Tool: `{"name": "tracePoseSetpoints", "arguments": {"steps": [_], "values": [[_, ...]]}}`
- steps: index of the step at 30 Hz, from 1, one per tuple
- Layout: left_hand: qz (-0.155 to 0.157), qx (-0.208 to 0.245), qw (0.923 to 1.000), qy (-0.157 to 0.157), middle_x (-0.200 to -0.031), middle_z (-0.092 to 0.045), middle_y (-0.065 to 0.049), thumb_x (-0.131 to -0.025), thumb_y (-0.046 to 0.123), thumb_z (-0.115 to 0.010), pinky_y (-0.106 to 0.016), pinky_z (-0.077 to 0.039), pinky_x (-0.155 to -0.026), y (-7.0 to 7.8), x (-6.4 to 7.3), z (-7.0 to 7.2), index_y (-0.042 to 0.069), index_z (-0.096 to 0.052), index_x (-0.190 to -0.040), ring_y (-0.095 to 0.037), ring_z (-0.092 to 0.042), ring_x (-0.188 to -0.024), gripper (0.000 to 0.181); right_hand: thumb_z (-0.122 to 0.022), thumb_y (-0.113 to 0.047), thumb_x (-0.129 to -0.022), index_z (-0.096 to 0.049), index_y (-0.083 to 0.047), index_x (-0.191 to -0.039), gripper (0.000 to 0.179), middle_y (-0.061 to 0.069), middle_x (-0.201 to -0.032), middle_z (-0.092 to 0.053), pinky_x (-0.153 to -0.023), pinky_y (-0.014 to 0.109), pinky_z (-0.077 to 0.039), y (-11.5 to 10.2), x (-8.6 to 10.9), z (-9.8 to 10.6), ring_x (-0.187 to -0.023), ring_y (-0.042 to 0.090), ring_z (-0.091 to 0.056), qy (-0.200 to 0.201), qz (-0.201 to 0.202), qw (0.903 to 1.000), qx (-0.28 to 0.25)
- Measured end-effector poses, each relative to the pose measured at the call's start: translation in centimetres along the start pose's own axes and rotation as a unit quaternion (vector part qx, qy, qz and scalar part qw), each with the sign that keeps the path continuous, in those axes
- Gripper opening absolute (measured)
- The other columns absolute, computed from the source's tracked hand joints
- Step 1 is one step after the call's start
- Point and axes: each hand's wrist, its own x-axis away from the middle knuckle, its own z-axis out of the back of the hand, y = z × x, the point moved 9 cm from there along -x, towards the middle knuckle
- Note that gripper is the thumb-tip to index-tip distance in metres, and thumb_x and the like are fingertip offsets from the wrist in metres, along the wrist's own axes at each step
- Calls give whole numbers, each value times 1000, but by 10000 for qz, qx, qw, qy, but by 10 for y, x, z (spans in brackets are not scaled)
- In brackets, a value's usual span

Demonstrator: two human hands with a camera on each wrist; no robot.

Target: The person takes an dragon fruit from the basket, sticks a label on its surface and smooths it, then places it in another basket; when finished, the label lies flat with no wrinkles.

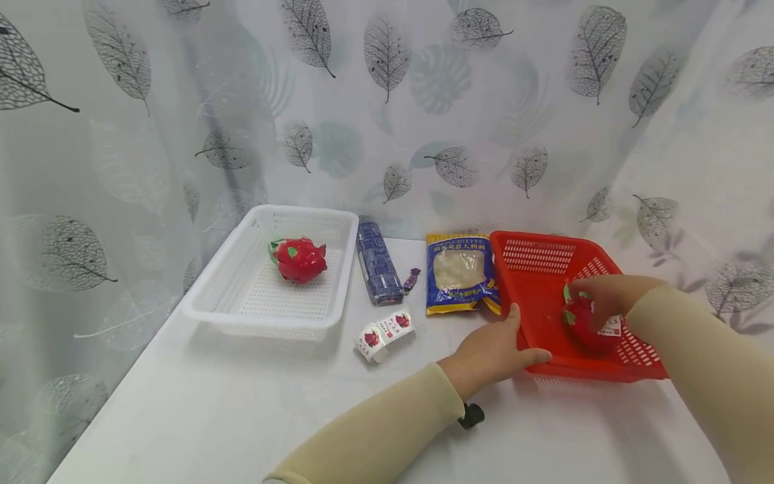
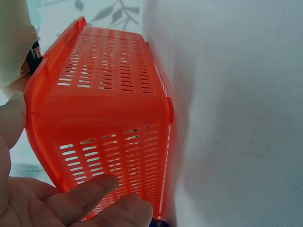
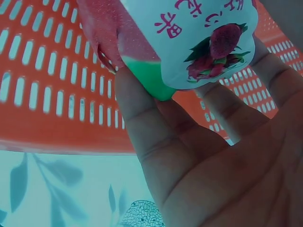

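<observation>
- Nearest, the red basket (image 1: 605, 372) is touched by the left hand (image 1: 491, 349), its fingers outstretched.
- Inside, a labelled dragon fruit (image 1: 584, 327) is gripped by the right hand (image 1: 617, 294).
- Leftward, dragon-fruit labels (image 1: 392, 326) are seen.
- Farther, a second dragon fruit (image 1: 300, 261) is contained in the white basket (image 1: 260, 316).

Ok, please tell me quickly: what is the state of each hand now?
Left hand: open, touching the red basket.
Right hand: holding a dragon fruit.
</observation>
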Motion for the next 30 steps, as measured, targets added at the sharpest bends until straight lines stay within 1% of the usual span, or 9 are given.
{"name": "tracePoseSetpoints", "arguments": {"steps": [5, 9, 11, 15, 19, 23, 25, 27, 30], "values": [[27, 3, 10000, -39, -152, -58, 19, -89, 68, -73, -33, -61, -94, 0, 1, -1, 40, -23, -169, -9, -63, -114, 98, -101, -40, -63, -39, -14, -162, 119, 34, -146, -44, -75, 47, -67, 4, 1, -2, -121, 59, -41, -7, -149, 9997, -218], [71, 53, 9999, -123, -150, -59, 18, -89, 69, -73, -34, -62, -92, -1, 2, -3, 41, -22, -169, -10, -62, -111, 99, -99, -46, -64, -40, -14, -162, 119, 35, -146, -44, -76, 48, -66, 9, 0, -3, -122, 60, -41, -60, -24, 9999, -101], [71, -20, 9999, -124, -148, -61, 17, -88, 70, -72, -33, -62, -91, 0, 2, -4, 41, -22, -169, -9, -62, -109, 99, -99, -47, -63, -43, -15, -160, 116, 33, -145, -46, -76, 47, -66, 9, 0, -3, -122, 59, -43, -85, 32, 10000, -12], [76, -198, 9998, -69, -145, -63, 16, -89, 72, -70, -33, -62, -92, -1, 0, -3, 40, -21, -169, -10, -63, -107, 100, -101, -42, -63, -46, -16, -157, 112, 32, -142, -47, -77, 47, -67, 8, 1, -1, -120, 57, -45, -138, 70, 9998, -95], [101, -180, 9998, -85, -145, -64, 16, -88, 73, -71, -33, -62, -91, -2, 0, -3, 41, -21, -169, -10, -63, -108, 100, -100, -39, -67, -50, -15, -153, 103, 30, -138, -50, -78, 46, -67, 1, 3, 0, -120, 55, -46, -80, 188, 9997, 123], [72, -212, 9997, -82, -144, -64, 16, -89, 72, -70, -33, -62, -91, -2, 0, -3, 41, -20, -169, -10, -62, -106, 100, -99, -36, -69, -44, -13, -157, 107, 32, -142, -46, -80, 48, -67, -2, 11, -3, -123, 57, -44, -144, 7, 9994, -328], [71, -238, 9997, -73, -140, -66, 15, -89, 72, -70, -32, -62, -90, -2, 1, -3, 41, -21, -169, -9, -62, -104, 99, -100, -36, -68, -42, -13, -158, 109, 34, -144, -43, -80, 49, -67, -1, 14, -4, -123, 58, -43, -165, -69, 9983, -550], [86, -251, 9996, -71, -136, -68, 14, -89, 72, -70, -32, -61, -89, -2, 2, -3, 41, -21, -169, -10, -62, -102, 99, -100, -38, -67, -47, -14, -155, 105, 32, -142, -47, -79, 48, -67, -1, 11, -5, -122, 57, -45, -163, -5, 9990, -413], [102, -298, 9995, -53, -127, -71, 13, -89, 73, -69, -31, -61, -87, -2, 2, -2, 41, -21, -169, -10, -62, -99, 98, -100, -41, -65, -55, -13, -147, 97, 28, -134, -54, -76, 46, -66, -2, 3, -3, -119, 54, -48, -90, 253, 9996, 123]]}}
